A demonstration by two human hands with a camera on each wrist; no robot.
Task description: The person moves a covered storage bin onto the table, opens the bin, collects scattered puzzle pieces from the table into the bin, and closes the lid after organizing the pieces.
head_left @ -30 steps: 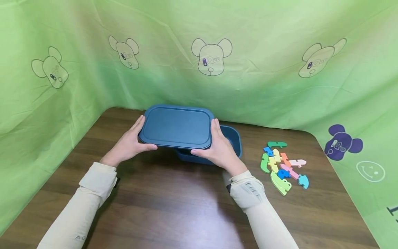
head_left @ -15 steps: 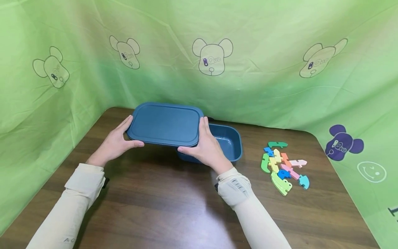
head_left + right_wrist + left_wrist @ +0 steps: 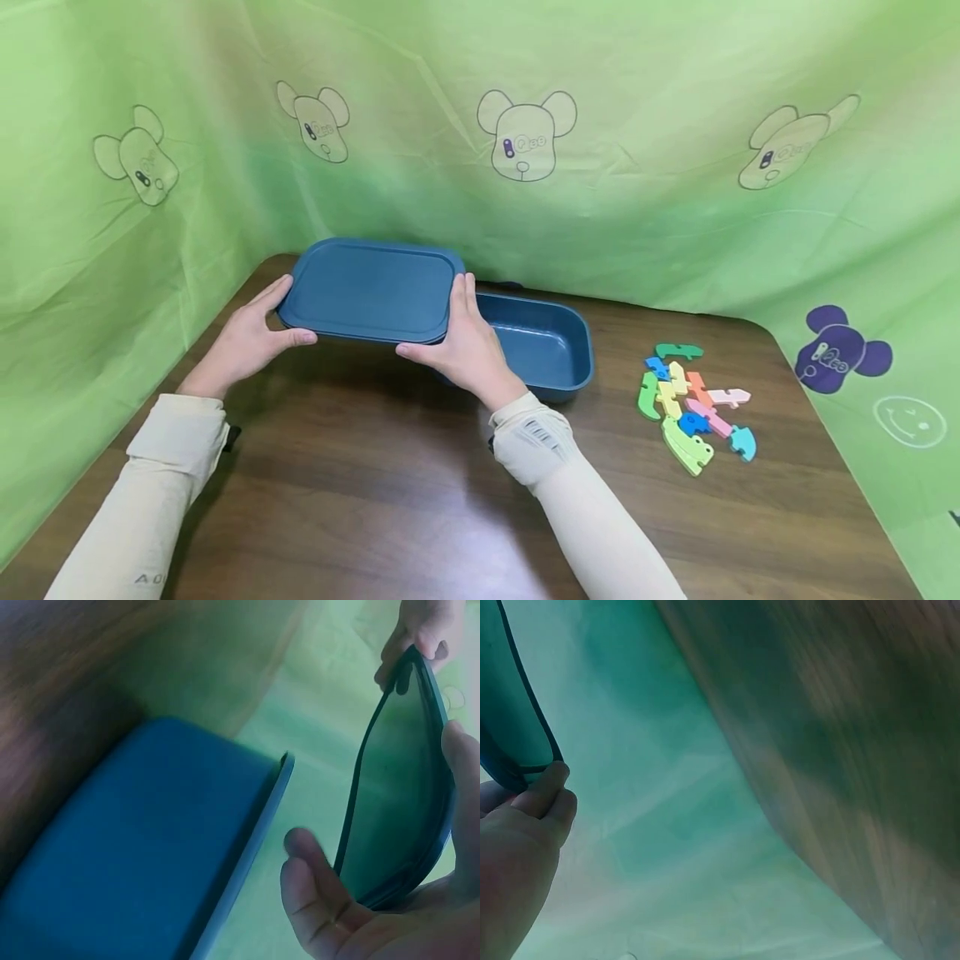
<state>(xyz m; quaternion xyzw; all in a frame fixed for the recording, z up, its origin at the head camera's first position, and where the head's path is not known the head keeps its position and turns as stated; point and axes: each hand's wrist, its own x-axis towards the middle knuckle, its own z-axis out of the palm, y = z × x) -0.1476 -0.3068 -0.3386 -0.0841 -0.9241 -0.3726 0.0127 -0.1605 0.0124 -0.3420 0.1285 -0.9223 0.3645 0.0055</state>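
A blue rectangular lid [image 3: 371,287] with rounded corners is held up above the table, tilted, between both hands. My left hand [image 3: 251,333] grips its left end, thumb on the near edge. At the opposite end my right hand [image 3: 472,346] grips the lid the same way. Behind and to the right of that hand, a matching blue box [image 3: 582,365] stands uncovered on the table, its left part hidden by the lid and hand. The right wrist view shows the lid's underside [image 3: 394,802] and the box's outer wall [image 3: 135,847], apart from each other.
On the right of the wooden table [image 3: 360,500] lie several colourful flat pieces with notches, among them a light green crocodile piece [image 3: 685,446] and a dark green piece [image 3: 678,351]. A green printed curtain [image 3: 420,192] hangs along the table's back and sides.
Both hands have moved left with the lid, and it has come off to the side of the box, so more of the box's inside shows. The coloured pieces stay where they were.
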